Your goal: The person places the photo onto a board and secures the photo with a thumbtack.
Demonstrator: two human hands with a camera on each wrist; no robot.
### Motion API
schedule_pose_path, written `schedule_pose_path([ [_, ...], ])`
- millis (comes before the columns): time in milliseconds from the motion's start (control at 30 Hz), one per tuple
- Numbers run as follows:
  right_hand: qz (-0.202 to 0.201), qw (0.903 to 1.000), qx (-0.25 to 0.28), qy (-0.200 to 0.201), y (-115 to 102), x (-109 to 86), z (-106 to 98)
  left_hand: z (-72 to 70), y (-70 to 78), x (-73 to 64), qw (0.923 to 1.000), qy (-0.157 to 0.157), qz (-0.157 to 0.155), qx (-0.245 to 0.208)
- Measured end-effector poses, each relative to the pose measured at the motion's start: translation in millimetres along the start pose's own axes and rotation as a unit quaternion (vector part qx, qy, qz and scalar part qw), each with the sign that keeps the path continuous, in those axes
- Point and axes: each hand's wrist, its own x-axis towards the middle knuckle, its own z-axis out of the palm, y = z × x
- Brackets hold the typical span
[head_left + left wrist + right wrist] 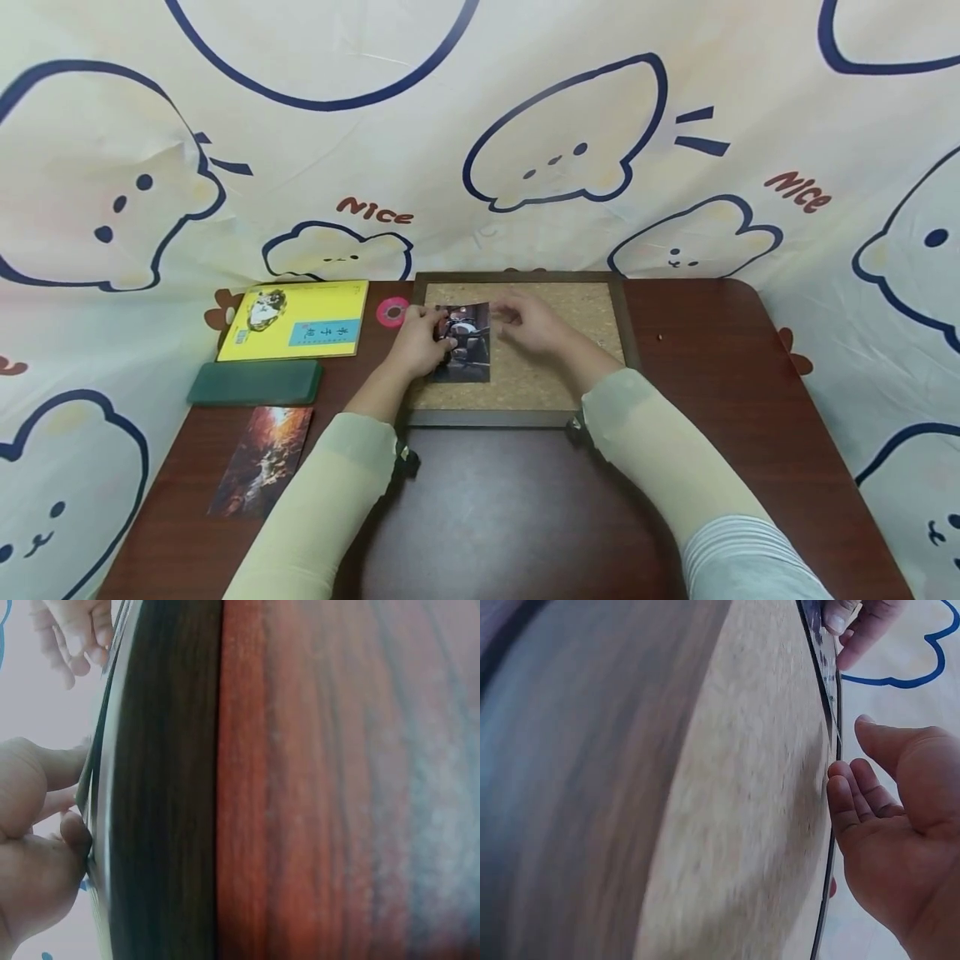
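A dark photo print [471,354], apparently of a drum kit, is over the left part of a framed cork board [555,387]. My left hand [416,343] pinches the photo's left side, thumb on its face. In the left wrist view, that hand's thumb and fingers [63,766] close round the photo's edge near the wooden frame. By the photo's upper right corner is my right hand [534,323], over the cork. The right wrist view shows its thumb [881,739] apart from loosely bent fingers, with nothing between them.
Left of the board lie a yellow book [322,312], a pink tape roll [392,312], a green case [255,383] and a fiery-coloured picture card [264,460]. A small speck is on the brown table [720,400] at right. A cartoon-printed cloth [435,158] hangs behind.
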Motion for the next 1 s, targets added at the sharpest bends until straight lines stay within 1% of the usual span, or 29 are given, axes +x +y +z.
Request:
schedule_pose_path([
  [133,0.004,1.0,-0.001,0.003,4,-7.6,-6,0.5,-1.8,-1.1,1.0,0.004,0.003,-0.003],
  [233,-0.004,0.9999,-0.014,0.005,7,-13.6,-11,0.3,-3.9,-1.5,0.9999,0.01,0.003,-0.012],
  [367,0.0,1.0,-0.004,0.007,11,-23.4,-17,-1.6,-6.9,-2.8,0.9995,0.018,0.007,-0.026],
  [500,-0.015,0.9997,-0.007,0.018,15,-32.2,-24,-4.6,-9.9,-5.2,0.9993,0.025,0.016,-0.023],
  [600,-0.032,0.9987,-0.026,0.029,17,-38.4,-29,-7.9,-12.1,-8.2,0.999,0.032,0.024,-0.019],
  [733,-0.039,0.998,-0.038,0.031,20,-47.0,-35,-12.7,-15.1,-13.2,0.9985,0.039,0.033,-0.021],
  [900,-0.037,0.9979,-0.039,0.036,21,-58.4,-41,-18.8,-19.3,-19.5,0.9986,0.043,0.03,-0.012],
  [1000,-0.036,0.9981,-0.03,0.039,23,-65.7,-43,-22.8,-22.5,-25.1,0.9981,0.046,0.04,-0.007],
])
